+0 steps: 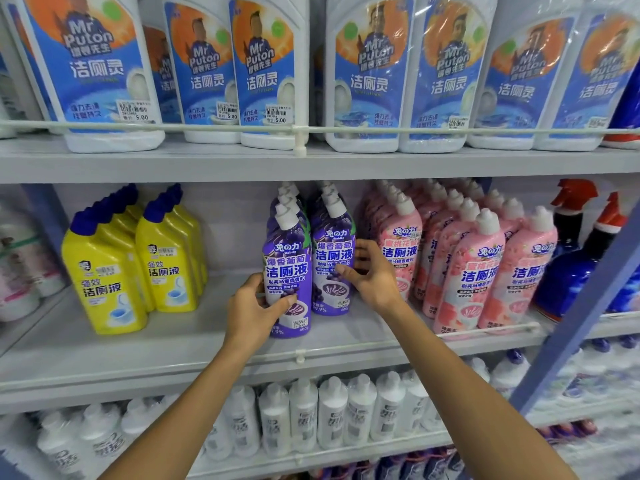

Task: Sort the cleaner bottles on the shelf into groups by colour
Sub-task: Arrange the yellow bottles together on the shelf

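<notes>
Middle shelf (pixel 173 344), left to right: yellow bottles (pixel 104 271) in two files, well apart; our left hand (pixel 254 306) wraps the front purple bottle (pixel 285 268) low down; our right hand (pixel 375 275) clasps the neighbouring purple bottle (pixel 330 254), just beside the pink bottles (pixel 481 271). Risk, as we judge it: a sideways tug may topple the tall, narrow bottles filed behind, or our right knuckles may knock the pink row.

Mid shelf (pixel 173 344), L→R: bent-neck rows (pixel 138 265), grape rows (pixel 329 202), peach rows (pixel 467 271), sprayers (pixel 575 265).
Above: jugs (pixel 263 71).
Below: bottles (pixel 332 410).
Hands: L hand (pixel 252 306) on L grape btl (pixel 287 268), R hand (pixel 370 271) on R grape btl (pixel 334 258).
</notes>
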Available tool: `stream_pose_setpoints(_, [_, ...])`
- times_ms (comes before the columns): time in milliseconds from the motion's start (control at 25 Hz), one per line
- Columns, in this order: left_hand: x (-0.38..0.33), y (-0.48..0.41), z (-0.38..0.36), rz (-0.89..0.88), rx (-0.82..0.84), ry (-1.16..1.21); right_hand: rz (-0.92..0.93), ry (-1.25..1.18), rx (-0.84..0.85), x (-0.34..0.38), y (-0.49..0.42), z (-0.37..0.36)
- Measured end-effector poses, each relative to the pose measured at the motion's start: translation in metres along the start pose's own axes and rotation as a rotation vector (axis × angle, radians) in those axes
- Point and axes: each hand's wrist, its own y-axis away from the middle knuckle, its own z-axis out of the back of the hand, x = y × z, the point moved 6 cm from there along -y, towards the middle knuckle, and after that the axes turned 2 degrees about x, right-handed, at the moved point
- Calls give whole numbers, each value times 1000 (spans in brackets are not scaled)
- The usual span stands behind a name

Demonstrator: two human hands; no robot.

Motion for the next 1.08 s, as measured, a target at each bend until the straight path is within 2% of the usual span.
stream_pose_setpoints(360, [-7,4,5,-17,-19,-97,-11,-1,15,2,3,1])
stream_pose_setpoints(1080, [-8,5,9,22,28,-69,-78,84,22,1,5,3])
